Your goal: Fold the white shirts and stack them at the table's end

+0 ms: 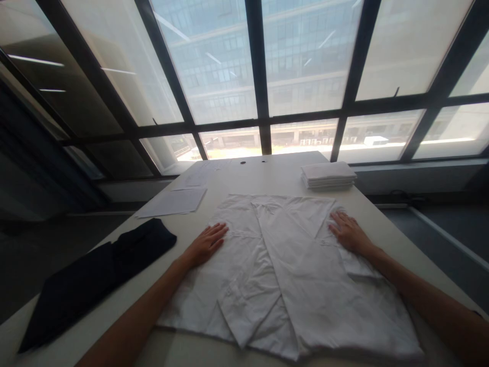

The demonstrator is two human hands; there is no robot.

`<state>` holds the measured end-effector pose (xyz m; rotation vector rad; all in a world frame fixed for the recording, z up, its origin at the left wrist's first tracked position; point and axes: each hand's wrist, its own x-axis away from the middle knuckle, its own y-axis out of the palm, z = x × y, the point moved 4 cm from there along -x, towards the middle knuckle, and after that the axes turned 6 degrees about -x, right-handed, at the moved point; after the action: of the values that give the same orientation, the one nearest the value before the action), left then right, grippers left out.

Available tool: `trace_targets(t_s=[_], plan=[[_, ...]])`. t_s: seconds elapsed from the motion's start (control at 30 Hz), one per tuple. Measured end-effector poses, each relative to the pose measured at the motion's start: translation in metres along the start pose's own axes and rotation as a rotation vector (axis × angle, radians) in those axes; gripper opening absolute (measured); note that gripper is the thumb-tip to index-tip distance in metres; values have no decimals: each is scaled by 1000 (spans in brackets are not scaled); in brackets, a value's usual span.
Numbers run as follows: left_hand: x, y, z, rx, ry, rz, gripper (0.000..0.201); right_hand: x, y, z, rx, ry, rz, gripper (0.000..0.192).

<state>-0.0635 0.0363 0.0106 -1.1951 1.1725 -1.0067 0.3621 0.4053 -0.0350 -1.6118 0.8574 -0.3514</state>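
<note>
1. Two bare hands lie flat on a white garment spread across a pale table, seen from above by the person wearing the camera. Tall windows fill the far wall.

2. At the far left, a dark folded cloth lies along the table's near left edge, well apart from the white garment. Beyond it, loose paper sheets rest flat.

3. The left hand is open, fingers together and stretched, palm down on the garment's left edge. It grips nothing; it only presses on the fabric.

4. The white garment occupies the middle of the table, directly before the person. Its sides appear folded inward, so that overlapping panels meet near the centre, with creases running toward the near edge.

5. The fabric looks thin, light and limp. It would likely sag and lose its folds if lifted by one point, and may slide on the smooth tabletop. A pinch at the outer folded edges or corners, both sides together, seems the best hold.

6. The right hand is likewise open and flat, fingers spread slightly, on the garment's right edge. It holds nothing.

7. Farther right, near the table's far edge, sits a neat stack of folded white cloths, apart from the garment.
</note>
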Motion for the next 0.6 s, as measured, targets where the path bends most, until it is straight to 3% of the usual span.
trace_targets(t_s=[0.3,0.43,0.53,0.6], plan=[[43,6,16,-119,-139,-9,59,-20,-3,2,-35,-70,-61,59],[58,8,20,-159,-188,-69,61,-27,-6,-3,-44,-118,-80,59],[57,-1,19,-188,-234,-160,61,-32,-6,-6,-36,-128,-97,59],[43,-11,24,-217,-263,-178,58,-34,-5,-6,-36,-130,-90,59]])
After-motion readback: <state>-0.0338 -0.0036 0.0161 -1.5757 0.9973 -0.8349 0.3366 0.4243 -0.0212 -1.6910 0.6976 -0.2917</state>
